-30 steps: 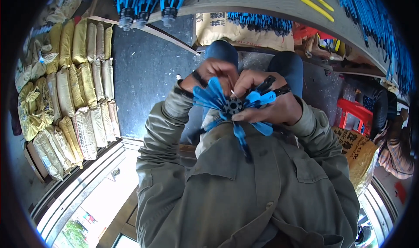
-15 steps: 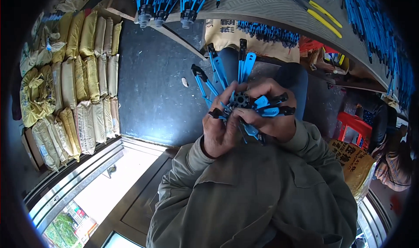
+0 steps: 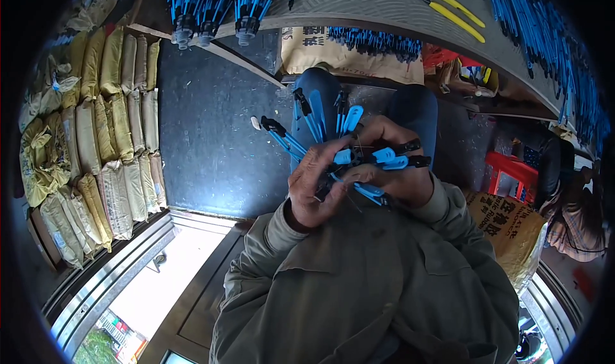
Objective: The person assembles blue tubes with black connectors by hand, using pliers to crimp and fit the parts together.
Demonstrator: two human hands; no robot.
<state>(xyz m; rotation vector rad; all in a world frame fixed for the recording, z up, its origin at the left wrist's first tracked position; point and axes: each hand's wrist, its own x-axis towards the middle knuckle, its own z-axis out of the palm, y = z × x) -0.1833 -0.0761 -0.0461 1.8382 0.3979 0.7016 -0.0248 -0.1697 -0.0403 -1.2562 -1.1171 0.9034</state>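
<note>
Above my lap I hold an assembly of blue plastic arms (image 3: 315, 115) with black ends, set around a dark round hub (image 3: 364, 154). My left hand (image 3: 312, 183) curls around its left side, with the thumb and fingertips close to the hub. From the right, my right hand (image 3: 402, 179) wraps it, the thumb lying across the front. Several arms fan out away from me, and others stick out to the right and toward me. Thin wires show near the fingertips. Fingers hide part of the hub and the arms' inner ends.
A bench (image 3: 359, 8) carries bundled blue arms (image 3: 208, 5), loose blue arms (image 3: 544, 37) and yellow-handled pliers (image 3: 448, 11). Stacked sacks (image 3: 96, 127) stand at left. At right are a red stool (image 3: 512, 172), a printed sack (image 3: 509, 236) and another person's plaid sleeve (image 3: 576, 232).
My view has shifted a little, moving the surroundings left in the picture. My left fingers have moved up over the hub, which now shows less. The blue arms around it have turned slightly.
</note>
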